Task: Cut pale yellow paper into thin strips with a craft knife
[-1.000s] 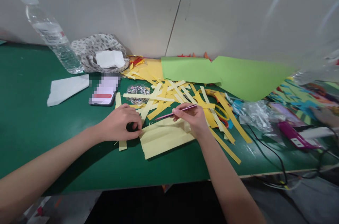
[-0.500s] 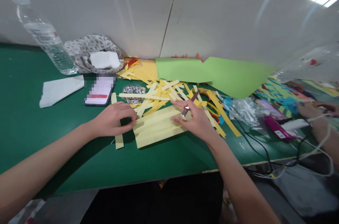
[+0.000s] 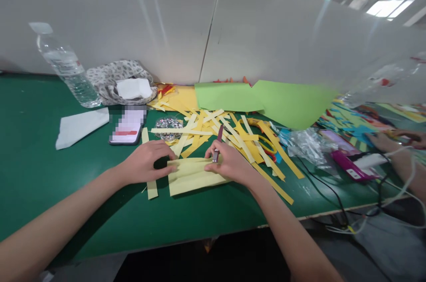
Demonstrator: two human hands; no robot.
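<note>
A pale yellow sheet of paper (image 3: 191,180) with lengthwise creases lies before me on the green table. At its upper left corner, the thumb and fingers of my left hand (image 3: 146,163) are closed on the edge. My right hand (image 3: 229,164) pinches the sheet's upper edge farther right, covering that end of it. Tucked in the same hand is a slim, pen-like maroon tool (image 3: 220,132) with a silvery end; its exact kind is unclear. Loose yellow paper strips (image 3: 196,129) lie in a heap just beyond, and one pale strip (image 3: 152,189) passes under my left wrist.
Left of the heap are a phone (image 3: 128,129), a white tissue (image 3: 81,127) and a water bottle (image 3: 71,73). Green paper (image 3: 289,102) leans at the back by yellow-handled scissors (image 3: 266,143). Rightward lie cables, a magenta device (image 3: 349,166) and another person's hand (image 3: 382,142).
My right hand has moved left along the sheet and closed on its upper edge, the tool now more upright. A yellow strip shows beside my right forearm. The camera view has tilted up slightly.
</note>
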